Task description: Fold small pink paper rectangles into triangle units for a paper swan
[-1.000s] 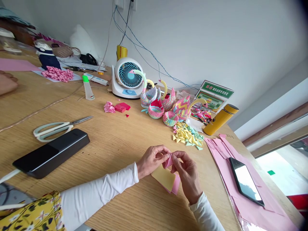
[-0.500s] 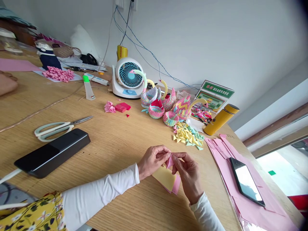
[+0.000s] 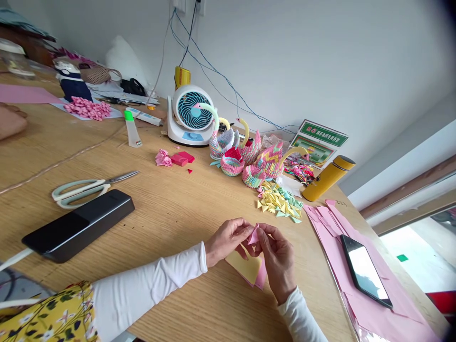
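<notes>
Gently pinched: a small, folded piece of pink paper [image 3: 254, 236]

The bare left hand [image 3: 230, 241] and the bare right hand [image 3: 280, 256] both grip it with thumb and fingertips, one from each side. The paper looks thin, with creases and a pointy top. It is held up on the near side of a loose heap of tiny yellow, green and pink folded paper triangles [image 3: 278, 197].

Below the hands, also nearer than the heap, flat yellow and pink paper slips [image 3: 245, 266] lie on the brown wooden table [image 3: 171, 256]. The hands cover part of them. The table has fine wood lines.

Just behind the heap sit bumpy, many-coloured paper swans [image 3: 269, 159] with long bendy necks.

To the right of the heap, flat pink paper sheets [image 3: 399, 308] are spread out, with a flat black phone [image 3: 365, 268] on top. Its glass shines. A smooth, round yellow bottle [image 3: 326, 180] is near the heap's right side.

Well left of the heap are metal scissors with pale loop handles [image 3: 81, 192] and a long, shiny black box [image 3: 78, 225].
</notes>
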Motion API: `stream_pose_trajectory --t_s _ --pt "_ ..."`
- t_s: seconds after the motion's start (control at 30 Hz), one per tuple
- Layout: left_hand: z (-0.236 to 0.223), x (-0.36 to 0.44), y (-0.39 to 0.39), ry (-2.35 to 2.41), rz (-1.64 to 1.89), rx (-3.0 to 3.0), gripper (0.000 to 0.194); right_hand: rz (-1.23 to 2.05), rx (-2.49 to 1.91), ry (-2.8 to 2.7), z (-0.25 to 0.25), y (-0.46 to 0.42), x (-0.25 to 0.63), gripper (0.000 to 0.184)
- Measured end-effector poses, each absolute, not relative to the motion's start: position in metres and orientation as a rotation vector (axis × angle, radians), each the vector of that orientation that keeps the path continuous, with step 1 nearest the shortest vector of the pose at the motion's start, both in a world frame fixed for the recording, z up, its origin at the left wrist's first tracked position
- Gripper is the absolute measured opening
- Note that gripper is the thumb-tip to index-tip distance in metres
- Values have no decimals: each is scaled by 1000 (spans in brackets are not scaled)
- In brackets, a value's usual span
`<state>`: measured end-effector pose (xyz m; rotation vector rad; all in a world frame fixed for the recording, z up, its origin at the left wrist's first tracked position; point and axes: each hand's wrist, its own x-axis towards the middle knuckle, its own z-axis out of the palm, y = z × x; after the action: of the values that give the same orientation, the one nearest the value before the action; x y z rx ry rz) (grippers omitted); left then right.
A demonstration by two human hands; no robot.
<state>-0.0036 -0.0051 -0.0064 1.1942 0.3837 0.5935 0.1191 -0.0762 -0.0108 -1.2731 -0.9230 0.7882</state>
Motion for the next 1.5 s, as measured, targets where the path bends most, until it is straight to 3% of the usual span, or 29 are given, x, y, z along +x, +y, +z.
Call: stream_pose_trajectory --t_s 0.53,0.7,1.0,1.23,1.5 --pt "-4 -7 -4 408 457 783 38 580 -1338 -994 -14 -80 123 26" --pt "-6 -7 -3 464 524 875 47 611 -1311 -994 -13 -79 123 25" --pt "-5 -6 -2 552 630 1307 44 684 -1309 -1017 -11 -79 123 23" --pt "-11 -4 0 537 676 1323 44 692 -1374 -1088 -10 -80 128 23" --pt "-6 -9 0 499 496 1119 40 635 -1351 -1115 -9 -81 125 21"
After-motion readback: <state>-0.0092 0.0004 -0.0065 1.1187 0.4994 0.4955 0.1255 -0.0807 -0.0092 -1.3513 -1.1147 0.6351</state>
